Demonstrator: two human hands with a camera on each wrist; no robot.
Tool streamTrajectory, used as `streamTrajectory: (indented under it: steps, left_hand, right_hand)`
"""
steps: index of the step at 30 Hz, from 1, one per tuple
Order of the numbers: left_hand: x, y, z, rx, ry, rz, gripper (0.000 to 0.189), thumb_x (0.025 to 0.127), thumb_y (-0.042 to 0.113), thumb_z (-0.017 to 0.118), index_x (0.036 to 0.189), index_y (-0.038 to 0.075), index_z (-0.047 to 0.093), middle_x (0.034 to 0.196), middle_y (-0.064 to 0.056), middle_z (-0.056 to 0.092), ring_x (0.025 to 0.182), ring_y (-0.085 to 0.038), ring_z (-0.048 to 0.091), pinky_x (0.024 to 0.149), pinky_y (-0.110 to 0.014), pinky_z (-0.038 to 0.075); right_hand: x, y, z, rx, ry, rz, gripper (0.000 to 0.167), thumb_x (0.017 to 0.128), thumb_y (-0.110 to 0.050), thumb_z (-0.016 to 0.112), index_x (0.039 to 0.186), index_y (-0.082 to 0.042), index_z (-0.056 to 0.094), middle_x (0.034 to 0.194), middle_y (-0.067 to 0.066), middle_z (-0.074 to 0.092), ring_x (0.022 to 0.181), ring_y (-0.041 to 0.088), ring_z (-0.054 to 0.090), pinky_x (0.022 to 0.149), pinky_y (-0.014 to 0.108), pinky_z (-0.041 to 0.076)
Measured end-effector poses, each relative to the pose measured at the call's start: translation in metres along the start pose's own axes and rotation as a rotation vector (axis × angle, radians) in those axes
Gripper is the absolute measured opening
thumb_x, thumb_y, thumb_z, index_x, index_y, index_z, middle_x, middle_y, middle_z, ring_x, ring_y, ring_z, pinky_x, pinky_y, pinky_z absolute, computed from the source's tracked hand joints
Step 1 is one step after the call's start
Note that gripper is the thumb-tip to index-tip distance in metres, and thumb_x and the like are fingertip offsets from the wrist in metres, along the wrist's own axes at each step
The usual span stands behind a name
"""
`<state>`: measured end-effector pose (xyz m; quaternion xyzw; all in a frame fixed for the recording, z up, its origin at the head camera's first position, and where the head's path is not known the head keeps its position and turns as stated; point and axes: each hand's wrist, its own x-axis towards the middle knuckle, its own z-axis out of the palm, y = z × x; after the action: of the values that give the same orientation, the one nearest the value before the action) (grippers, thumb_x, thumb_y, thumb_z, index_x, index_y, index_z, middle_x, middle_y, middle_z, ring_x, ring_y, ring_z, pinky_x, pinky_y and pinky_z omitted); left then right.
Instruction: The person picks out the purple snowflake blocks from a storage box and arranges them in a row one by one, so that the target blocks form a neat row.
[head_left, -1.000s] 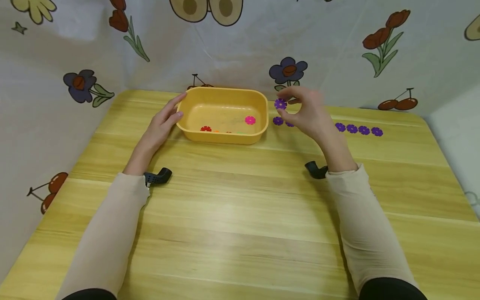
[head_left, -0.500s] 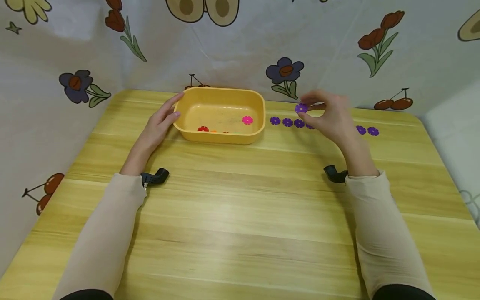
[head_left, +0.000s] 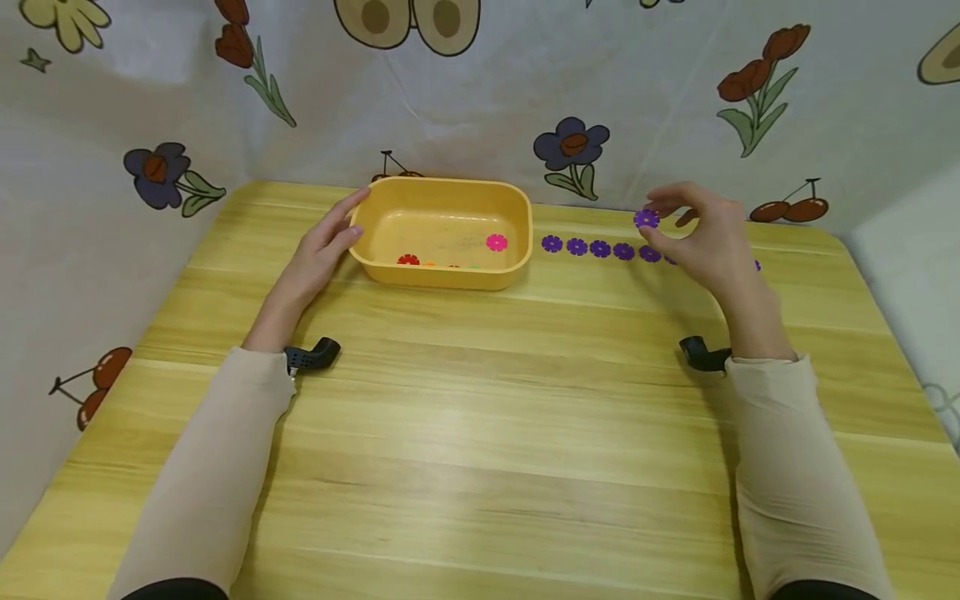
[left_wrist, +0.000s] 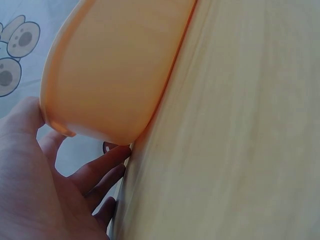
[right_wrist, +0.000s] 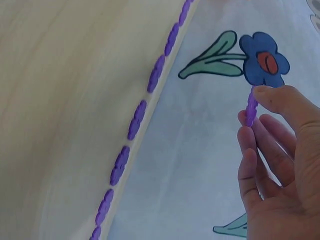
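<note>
My left hand (head_left: pixel 318 247) holds the left end of a yellow plastic basin (head_left: pixel 442 277), with the thumb at its rim. In the left wrist view other fingers (left_wrist: pixel 100 167) lie against the basin's outer end. Between the thumb and fingers of my right hand (head_left: pixel 716 242) a purple flower-shaped disc (head_left: pixel 647 219) is pinched. In the right wrist view this disc (right_wrist: pixel 251 107) shows edge-on, apart from the table. Beneath that hand runs a row of similar purple discs (head_left: pixel 599 248), laid flat and partly covered by the hand.
Inside the basin lie a pink disc (head_left: pixel 497 242) and a red disc (head_left: pixel 408 260); bits of other colours barely show behind its front wall. The wooden table (head_left: pixel 480 417) meets a printed cloth (head_left: pixel 660 108) at its back edge.
My right hand has moved steadily to the right above the row, carrying the pinched purple disc. More discs at the row's left end now show. The left hand and basin stay put.
</note>
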<state>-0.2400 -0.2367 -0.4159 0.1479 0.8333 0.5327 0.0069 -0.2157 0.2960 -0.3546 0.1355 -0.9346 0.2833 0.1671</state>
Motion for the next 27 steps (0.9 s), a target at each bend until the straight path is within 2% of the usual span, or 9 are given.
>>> streamTrajectory:
  steps: [3,7,15,22,24,27]
  left_hand:
    - [0.000,-0.001,0.001,-0.005,-0.002,-0.002,0.054,0.112,0.032,0.051,0.164,0.036,0.038,0.172,0.012,0.032,0.153,-0.031,0.043,0.127,-0.049,0.033]
    - [0.001,0.000,0.003,-0.009,-0.004,0.005,0.054,0.112,0.029,0.051,0.164,0.037,0.038,0.171,0.013,0.033,0.153,-0.030,0.043,0.127,-0.048,0.034]
    - [0.002,0.001,0.003,0.014,-0.004,0.000,0.055,0.112,0.028,0.051,0.164,0.036,0.038,0.172,0.013,0.032,0.154,-0.033,0.040,0.130,-0.052,0.028]
    - [0.002,0.001,0.001,0.022,0.001,-0.016,0.054,0.112,0.029,0.051,0.164,0.038,0.038,0.172,0.015,0.031,0.154,-0.032,0.040,0.129,-0.051,0.029]
    - [0.001,0.000,0.001,0.020,0.001,-0.022,0.054,0.112,0.029,0.051,0.164,0.039,0.038,0.172,0.016,0.031,0.154,-0.031,0.041,0.128,-0.051,0.031]
    - [0.000,-0.001,0.000,0.027,0.002,-0.029,0.054,0.112,0.029,0.050,0.163,0.041,0.038,0.172,0.017,0.030,0.154,-0.030,0.041,0.128,-0.051,0.031]
  right_hand:
    - [-0.001,0.006,-0.003,0.006,0.002,0.001,0.041,0.093,-0.022,0.083,0.130,-0.010,0.071,0.114,0.014,0.079,0.095,-0.004,0.059,0.080,0.009,0.042]
    - [-0.006,0.017,-0.008,0.026,-0.005,0.004,0.040,0.092,-0.018,0.084,0.129,-0.009,0.072,0.114,0.018,0.078,0.092,-0.017,0.053,0.079,0.008,0.044]
    - [-0.024,0.046,-0.028,0.008,0.004,0.048,0.038,0.093,-0.014,0.081,0.128,-0.004,0.072,0.115,0.023,0.076,0.090,-0.019,0.055,0.078,0.001,0.043]
    - [-0.032,0.065,-0.044,-0.013,-0.035,0.184,0.044,0.096,-0.025,0.078,0.136,-0.009,0.069,0.122,0.022,0.072,0.092,-0.016,0.054,0.079,0.001,0.041]
    - [-0.032,0.069,-0.047,-0.009,-0.044,0.197,0.044,0.097,-0.027,0.077,0.137,-0.009,0.068,0.122,0.018,0.073,0.092,-0.015,0.055,0.079,0.001,0.041]
    - [-0.034,0.075,-0.052,0.019,-0.033,0.195,0.043,0.098,-0.024,0.076,0.136,-0.006,0.068,0.116,0.004,0.075,0.090,-0.016,0.056,0.077,-0.001,0.042]
